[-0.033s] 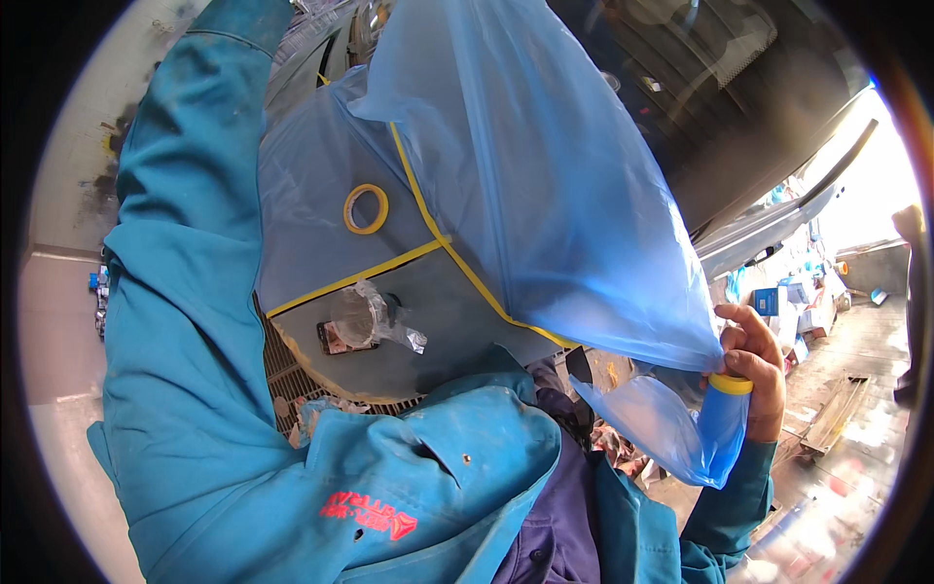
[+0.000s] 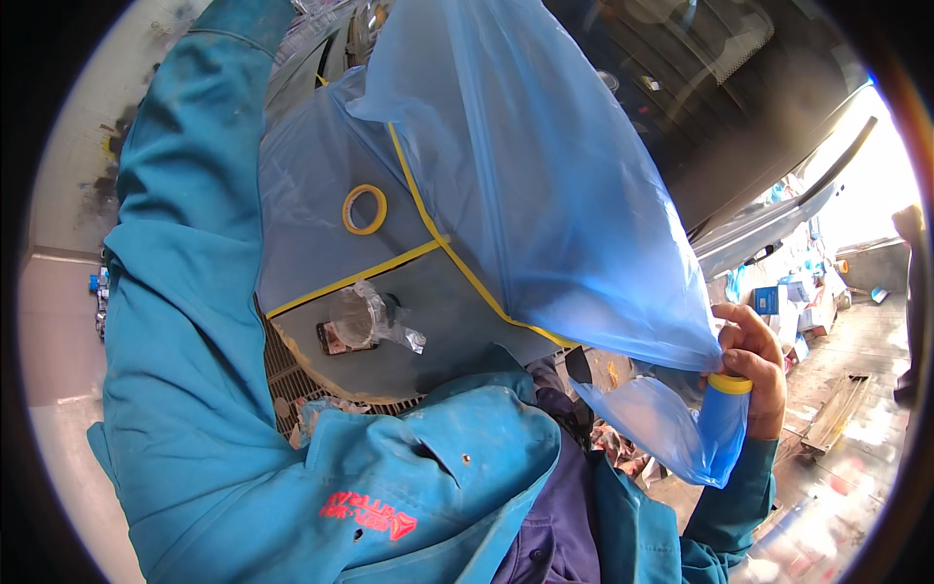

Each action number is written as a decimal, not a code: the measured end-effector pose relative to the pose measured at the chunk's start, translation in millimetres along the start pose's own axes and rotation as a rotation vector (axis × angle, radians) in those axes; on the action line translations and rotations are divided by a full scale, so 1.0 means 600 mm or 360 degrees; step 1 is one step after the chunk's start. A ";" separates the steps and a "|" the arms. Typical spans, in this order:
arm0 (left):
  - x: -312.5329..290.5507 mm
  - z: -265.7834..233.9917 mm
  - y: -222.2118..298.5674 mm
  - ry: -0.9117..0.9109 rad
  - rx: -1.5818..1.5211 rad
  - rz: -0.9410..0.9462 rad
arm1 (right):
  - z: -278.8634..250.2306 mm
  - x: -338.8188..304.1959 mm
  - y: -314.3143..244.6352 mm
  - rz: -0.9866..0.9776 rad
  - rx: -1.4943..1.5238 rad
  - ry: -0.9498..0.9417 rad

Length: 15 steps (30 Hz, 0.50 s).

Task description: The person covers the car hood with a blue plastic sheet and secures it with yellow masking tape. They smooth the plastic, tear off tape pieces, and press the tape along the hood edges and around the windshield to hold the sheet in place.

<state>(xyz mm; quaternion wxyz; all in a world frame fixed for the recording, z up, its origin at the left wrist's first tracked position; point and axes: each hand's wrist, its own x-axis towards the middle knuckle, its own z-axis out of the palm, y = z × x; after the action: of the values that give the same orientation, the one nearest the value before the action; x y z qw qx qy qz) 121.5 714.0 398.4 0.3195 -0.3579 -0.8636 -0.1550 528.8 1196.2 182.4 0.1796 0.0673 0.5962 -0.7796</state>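
My right hand (image 2: 757,375) is closed round a roll of blue masking film (image 2: 725,428) with a yellow tape edge at its top. From the roll, a wide translucent sheet of blue film (image 2: 545,195) stretches up and away over the car. Yellow masking tape (image 2: 465,270) fixes the film along the edges of a grey panel (image 2: 457,336). My left arm (image 2: 185,195) reaches far up past the top edge, so its hand is out of sight. A roll of yellow tape (image 2: 365,230) lies on the film-covered area between my arms.
On the grey panel rest a phone (image 2: 336,341) and a clear plastic-wrapped cup (image 2: 360,316). The dark windscreen (image 2: 720,97) curves along the upper right. Boxes (image 2: 769,300) and a wooden plank (image 2: 837,414) are on the floor at right. A floor grate (image 2: 287,375) shows below the panel.
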 end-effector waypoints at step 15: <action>0.015 0.043 -0.008 -0.0130 -0.0078 -0.0166 | 0.028 0.094 -0.014 0.0318 0.0117 -0.0590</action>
<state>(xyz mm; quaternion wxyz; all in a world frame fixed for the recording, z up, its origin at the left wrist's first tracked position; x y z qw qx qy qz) 101.8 728.1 384.5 0.2666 -0.3262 -0.8893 -0.1779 475.3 1170.5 176.6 0.3601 -0.0121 0.5143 -0.7783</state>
